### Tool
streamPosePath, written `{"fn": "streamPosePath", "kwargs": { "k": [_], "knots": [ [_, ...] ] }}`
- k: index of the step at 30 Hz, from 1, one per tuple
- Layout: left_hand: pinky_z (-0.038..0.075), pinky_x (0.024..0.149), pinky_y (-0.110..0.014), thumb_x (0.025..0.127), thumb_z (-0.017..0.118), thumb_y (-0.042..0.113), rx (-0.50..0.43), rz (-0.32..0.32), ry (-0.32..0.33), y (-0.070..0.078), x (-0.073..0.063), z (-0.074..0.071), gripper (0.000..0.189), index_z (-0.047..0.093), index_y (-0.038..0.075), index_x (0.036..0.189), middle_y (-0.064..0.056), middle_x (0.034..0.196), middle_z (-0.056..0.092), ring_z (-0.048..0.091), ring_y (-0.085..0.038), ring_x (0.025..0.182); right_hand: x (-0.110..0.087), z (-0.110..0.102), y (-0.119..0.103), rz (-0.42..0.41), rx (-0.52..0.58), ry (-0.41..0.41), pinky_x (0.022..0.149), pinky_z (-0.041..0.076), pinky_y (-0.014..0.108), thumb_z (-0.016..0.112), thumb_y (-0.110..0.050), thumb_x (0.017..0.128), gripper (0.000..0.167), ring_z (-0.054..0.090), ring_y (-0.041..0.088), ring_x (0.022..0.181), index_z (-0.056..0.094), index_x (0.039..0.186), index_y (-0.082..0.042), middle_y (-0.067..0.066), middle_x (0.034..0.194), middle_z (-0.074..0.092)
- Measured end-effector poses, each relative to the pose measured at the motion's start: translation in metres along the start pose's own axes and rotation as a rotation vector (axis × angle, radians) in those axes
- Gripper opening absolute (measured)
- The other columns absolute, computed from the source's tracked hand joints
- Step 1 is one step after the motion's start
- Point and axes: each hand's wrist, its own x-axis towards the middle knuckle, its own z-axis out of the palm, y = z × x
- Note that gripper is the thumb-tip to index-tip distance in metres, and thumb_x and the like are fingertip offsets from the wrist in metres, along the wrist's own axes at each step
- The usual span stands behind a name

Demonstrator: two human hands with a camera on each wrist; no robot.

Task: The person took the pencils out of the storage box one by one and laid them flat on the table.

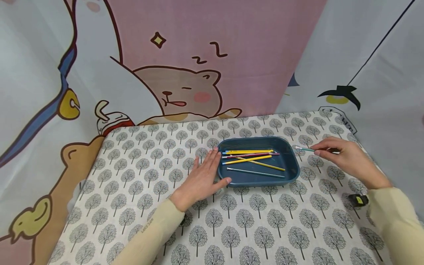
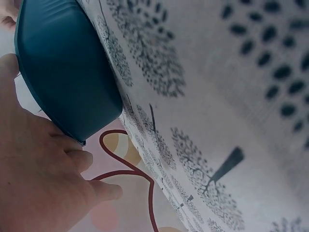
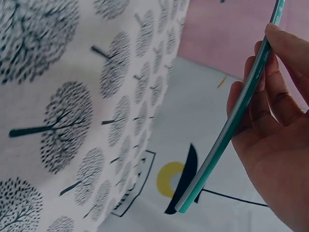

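Observation:
A dark blue plastic tray [image 1: 289,162] sits on the patterned tablecloth. Inside it lie several yellow pencils [image 1: 248,159], a dark red one and a green pencil [image 1: 255,172] along the near side. My left hand [image 1: 202,178] rests on the tray's left rim, fingers extended and the thumb at the near corner. To the right of the tray, my right hand [image 1: 344,154] pinches another green pencil [image 3: 219,140] between thumb and fingers. One end of that pencil points left toward the tray; in the right wrist view its striped shaft slants across the palm.
A small black object with a yellow label [image 1: 358,200] lies beside the right sleeve. The tree-print tablecloth [image 1: 145,206] reaches back to a cartoon-printed curtain [image 1: 258,55], which also hangs along both sides.

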Motion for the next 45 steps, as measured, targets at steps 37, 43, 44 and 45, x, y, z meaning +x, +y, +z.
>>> {"fn": "streamPosePath", "kwargs": {
  "k": [37, 43, 44, 45],
  "knots": [
    [0.011, 0.124, -0.063, 0.101, 0.043, 0.070, -0.010, -0.013, -0.020, 0.000, 0.001, 0.000, 0.098, 0.008, 0.006, 0.167, -0.003, 0.172, -0.010, 0.000, -0.023, 0.159, 0.019, 0.034, 0.055, 0.111, -0.002, -0.228, 0.069, 0.056, 0.024, 0.073, -0.010, 0.097, 0.017, 0.065, 0.006, 0.087, 0.079, 0.113, -0.011, 0.008, 0.110, 0.072],
    [0.011, 0.124, -0.064, 0.101, 0.042, 0.070, -0.005, -0.003, -0.008, -0.001, 0.001, 0.002, 0.098, 0.008, 0.006, 0.167, -0.004, 0.172, -0.009, 0.001, -0.024, 0.159, 0.020, 0.035, 0.058, 0.104, -0.014, -0.241, 0.072, 0.055, 0.024, 0.075, -0.012, 0.096, 0.015, 0.063, 0.005, 0.090, 0.080, 0.111, -0.013, 0.008, 0.112, 0.072],
    [0.011, 0.124, -0.064, 0.102, 0.043, 0.069, -0.005, -0.001, -0.006, -0.001, 0.001, 0.002, 0.097, 0.008, 0.006, 0.167, -0.004, 0.172, -0.009, 0.002, -0.025, 0.159, 0.020, 0.035, 0.058, 0.106, -0.013, -0.246, 0.072, 0.055, 0.024, 0.074, -0.012, 0.097, 0.015, 0.063, 0.005, 0.091, 0.080, 0.111, -0.013, 0.007, 0.112, 0.072],
    [0.012, 0.124, -0.064, 0.102, 0.043, 0.069, -0.005, 0.000, -0.004, -0.001, 0.001, 0.002, 0.097, 0.008, 0.005, 0.167, -0.004, 0.172, -0.009, 0.002, -0.025, 0.159, 0.020, 0.035, 0.058, 0.106, -0.012, -0.250, 0.073, 0.055, 0.024, 0.074, -0.011, 0.097, 0.015, 0.063, 0.005, 0.091, 0.080, 0.111, -0.013, 0.007, 0.112, 0.072]
  ]
}}
